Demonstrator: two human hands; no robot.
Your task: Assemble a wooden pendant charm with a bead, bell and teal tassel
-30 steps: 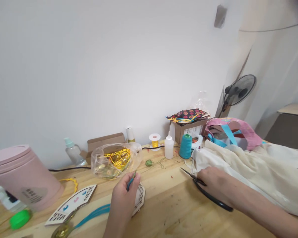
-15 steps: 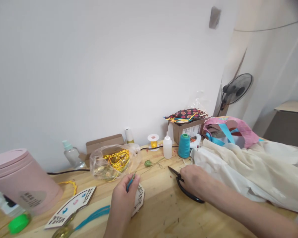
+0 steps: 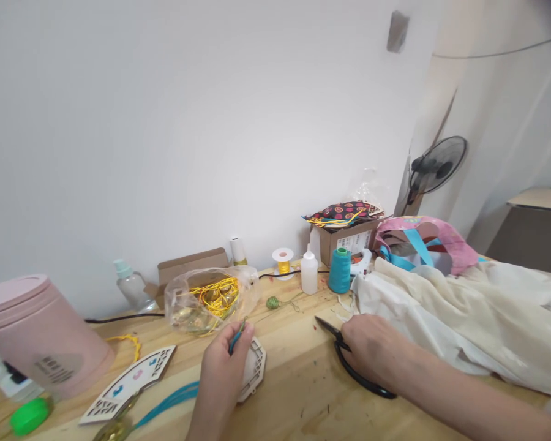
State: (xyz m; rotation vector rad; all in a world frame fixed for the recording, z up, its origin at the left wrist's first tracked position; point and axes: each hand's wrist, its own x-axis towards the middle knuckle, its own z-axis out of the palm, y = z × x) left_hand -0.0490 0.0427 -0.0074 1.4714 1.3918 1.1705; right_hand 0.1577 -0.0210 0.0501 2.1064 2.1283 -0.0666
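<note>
My left hand (image 3: 223,367) pinches a bundle of blue cord (image 3: 234,340), with a short greenish tip above the thumb and finger. Teal strands (image 3: 168,401) come out on the other side of the wrist. Just right of this hand lies a pale lattice-edged wooden piece (image 3: 257,370), partly hidden by it. My right hand (image 3: 370,343) is closed around black-handled scissors (image 3: 360,381), whose dark blades point up and left over the table. A small ball of green thread (image 3: 272,303) rests between the hands, farther back.
On the left stand a pink bin (image 3: 41,331), a fan-shaped wooden piece (image 3: 131,383) and a green cap (image 3: 30,416). Behind are a plastic bag of yellow cords (image 3: 211,297), a white squeeze bottle (image 3: 309,272) and a teal thread cone (image 3: 340,272). Pale cloth (image 3: 463,312) covers the right.
My right hand and the scissors have shifted slightly right and toward me, and more of the handle now shows. My left hand keeps its pinch on the blue cord, moving slightly left.
</note>
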